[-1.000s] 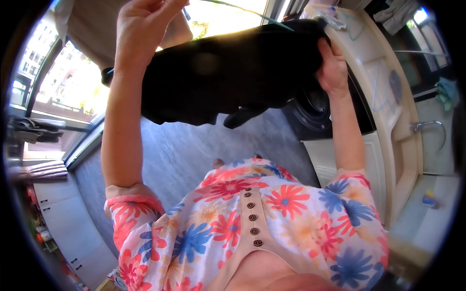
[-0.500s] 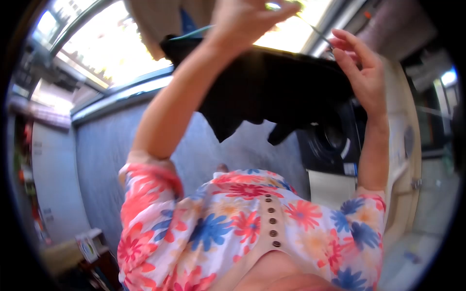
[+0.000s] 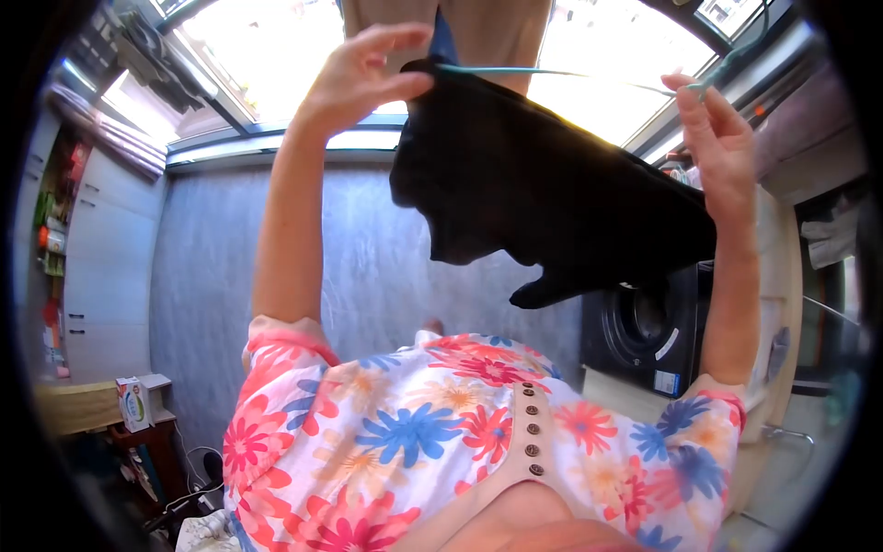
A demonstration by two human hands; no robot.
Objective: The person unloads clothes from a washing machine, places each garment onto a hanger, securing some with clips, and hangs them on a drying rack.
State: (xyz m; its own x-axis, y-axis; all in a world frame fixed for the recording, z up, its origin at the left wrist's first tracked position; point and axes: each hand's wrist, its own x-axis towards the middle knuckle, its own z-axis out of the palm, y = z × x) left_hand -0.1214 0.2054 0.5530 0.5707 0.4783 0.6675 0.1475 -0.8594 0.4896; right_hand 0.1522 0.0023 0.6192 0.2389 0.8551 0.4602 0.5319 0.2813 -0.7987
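A black garment (image 3: 543, 184) hangs in front of me, its lower edge uneven. Along its top runs a thin teal wire hanger (image 3: 515, 71), with a twisted part rising past my right hand. My right hand (image 3: 722, 152) is closed, thumb and forefinger pinching the wire at the garment's right end. At the upper left corner of the cloth is my left hand (image 3: 354, 78), thumb and fingers apart. Its thumb tip overlaps the garment's corner.
Bright windows (image 3: 267, 55) stand ahead, with beige cloth (image 3: 386, 13) and a blue pointed piece (image 3: 442, 41) hanging there. A black front-loading washing machine (image 3: 635, 331) is at right. White cabinets (image 3: 110, 267) line the left, and a small box (image 3: 134, 405) sits lower left.
My left hand has moved left and down to the garment's corner, its fingers now spread. My right hand has shifted right and down, and the garment now slopes down to the right.
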